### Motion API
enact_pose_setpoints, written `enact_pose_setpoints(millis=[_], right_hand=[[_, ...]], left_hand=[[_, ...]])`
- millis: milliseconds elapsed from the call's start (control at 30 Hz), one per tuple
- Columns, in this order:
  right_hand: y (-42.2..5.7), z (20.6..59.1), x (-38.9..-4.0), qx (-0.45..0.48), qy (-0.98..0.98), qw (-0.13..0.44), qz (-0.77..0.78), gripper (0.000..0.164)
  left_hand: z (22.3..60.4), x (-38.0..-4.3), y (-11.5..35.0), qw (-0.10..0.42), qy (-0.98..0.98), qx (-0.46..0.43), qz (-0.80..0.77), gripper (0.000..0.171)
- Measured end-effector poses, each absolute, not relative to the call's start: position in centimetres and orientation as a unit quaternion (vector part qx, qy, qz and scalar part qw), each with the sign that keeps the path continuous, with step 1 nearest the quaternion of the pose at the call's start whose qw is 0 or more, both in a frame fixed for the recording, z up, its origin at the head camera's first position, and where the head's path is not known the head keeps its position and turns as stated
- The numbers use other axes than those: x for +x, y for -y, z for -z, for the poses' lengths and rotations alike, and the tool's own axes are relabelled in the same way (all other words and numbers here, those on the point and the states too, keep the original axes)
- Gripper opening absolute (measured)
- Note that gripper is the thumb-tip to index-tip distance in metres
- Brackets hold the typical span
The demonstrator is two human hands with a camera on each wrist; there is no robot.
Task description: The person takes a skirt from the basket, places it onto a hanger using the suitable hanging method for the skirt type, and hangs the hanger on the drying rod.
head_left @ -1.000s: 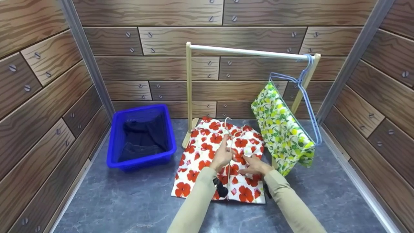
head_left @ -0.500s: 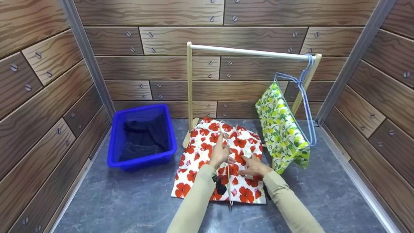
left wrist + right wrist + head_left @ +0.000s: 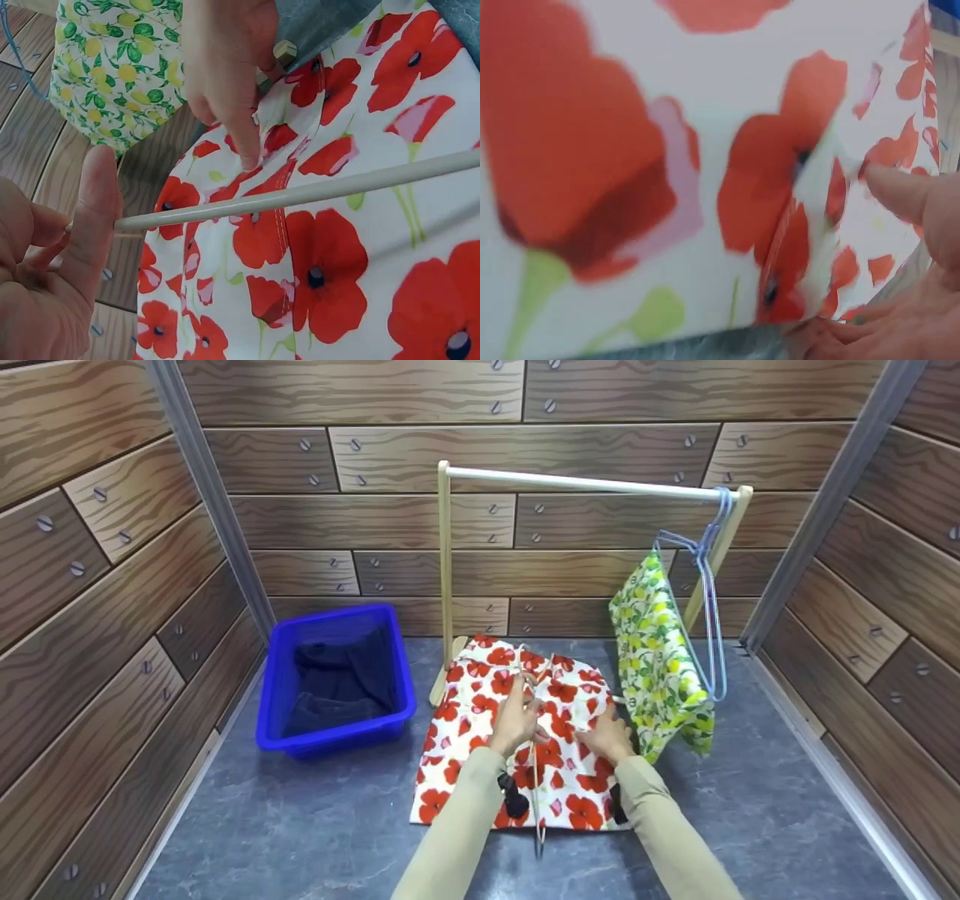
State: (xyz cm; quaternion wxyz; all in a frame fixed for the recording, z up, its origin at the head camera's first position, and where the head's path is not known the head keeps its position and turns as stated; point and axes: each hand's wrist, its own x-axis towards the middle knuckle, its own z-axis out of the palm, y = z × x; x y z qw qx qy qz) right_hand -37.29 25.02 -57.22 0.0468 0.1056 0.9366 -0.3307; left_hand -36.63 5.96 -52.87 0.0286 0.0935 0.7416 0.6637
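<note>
A white garment with red poppies [image 3: 469,720] lies spread on the floor, narrower at its far end. My left hand [image 3: 517,720] is over its middle and pinches a thin pale hanger [image 3: 337,184], which is seen edge-on along the garment's length. At the garment's right edge is my right hand [image 3: 611,739]. In the right wrist view its thumb [image 3: 900,191] presses on the cloth while the other fingers [image 3: 832,337] are curled at the edge, partly hidden. Stitched seams cross the poppy cloth near the right hand in the left wrist view.
A clothes rack [image 3: 585,482] stands behind, its left foot [image 3: 448,671] beside the garment. Blue hangers [image 3: 709,547] at its right end carry a lemon-print cloth [image 3: 660,645], close to my right hand. A blue basket [image 3: 411,709] with dark clothes [image 3: 345,682] stands at left.
My right hand has moved right, from the garment's middle to its right edge. The pale hanger's near end has shifted past the hem. The lemon-print cloth has swung round on its hanger.
</note>
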Motion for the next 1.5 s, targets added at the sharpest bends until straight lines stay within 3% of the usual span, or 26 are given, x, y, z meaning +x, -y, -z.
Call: enact_pose_setpoints(millis=[100,267,333,600,867,967,1100,1200,1300,1500], right_hand=[[-25.2,56.9,-37.6,0.130,-0.900,0.039,0.415,0.087],[-24.9,56.4,-38.1,0.137,-0.856,-0.029,0.498,0.043],[-24.9,56.1,-38.2,0.115,-0.843,-0.059,0.522,0.034],[-24.6,54.5,-38.2,-0.009,-0.827,-0.117,0.550,0.043],[-25.5,54.6,-37.8,0.010,-0.828,-0.150,0.541,0.042],[-26.2,54.9,-37.9,0.067,-0.819,-0.113,0.559,0.040],[-26.9,55.1,-38.3,0.122,-0.753,0.000,0.647,0.051],[-27.0,55.1,-38.8,0.134,-0.731,0.048,0.667,0.054],[-26.6,54.8,-39.4,0.100,-0.745,0.015,0.660,0.049],[-26.0,53.6,-39.6,-0.012,-0.813,-0.137,0.565,0.045]], left_hand=[[52.9,-36.6,-5.8,0.028,-0.746,0.094,-0.659,0.026],[52.8,-36.5,-5.4,0.015,-0.750,0.101,-0.654,0.023],[52.8,-36.6,-5.2,0.009,-0.752,0.103,-0.650,0.022],[53.0,-37.2,-4.7,-0.012,-0.766,0.079,-0.638,0.024],[52.8,-37.9,-3.5,-0.032,-0.771,0.069,-0.633,0.018],[52.7,-38.0,-3.3,-0.030,-0.778,0.077,-0.623,0.018],[52.6,-37.9,-3.4,-0.019,-0.785,0.087,-0.613,0.019],[52.6,-37.8,-3.6,-0.019,-0.787,0.090,-0.610,0.021],[52.7,-37.7,-3.7,-0.020,-0.791,0.088,-0.605,0.021],[52.8,-37.5,-3.6,-0.033,-0.783,0.081,-0.616,0.022]])
